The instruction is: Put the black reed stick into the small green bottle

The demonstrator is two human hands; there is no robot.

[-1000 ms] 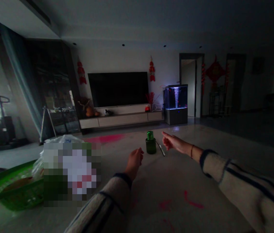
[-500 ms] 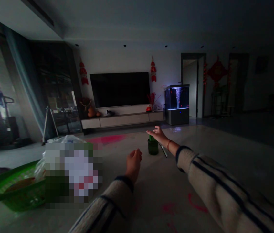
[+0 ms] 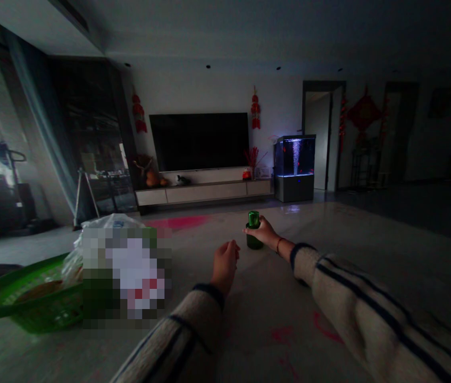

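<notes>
A dark green bottle (image 3: pixel 255 241) with a shiny, brighter green top (image 3: pixel 253 218) stands upright in front of me on the pale surface. My right hand (image 3: pixel 264 232) is closed around its upper part from the right, thumb across the front; the fingers behind are mostly hidden. To the left of the bottle and nearer to me, my left hand (image 3: pixel 225 263) hovers with its fingers curled together, apart from the bottle. Whatever lies inside those fingers, if anything, is hidden.
At left sits a green plastic basket (image 3: pixel 46 300), with a clear plastic bag (image 3: pixel 109 221) and a blurred-out patch beside it. Pink smears (image 3: pixel 181 222) mark the pale surface (image 3: pixel 209 340). Farther back are a low TV cabinet (image 3: pixel 205 192) and a lit fish tank (image 3: pixel 295 159).
My right hand has come down from above the bottle and closed around its upper part. A thin stick beside the bottle is now out of sight. My left hand stays curled, slightly shifted right.
</notes>
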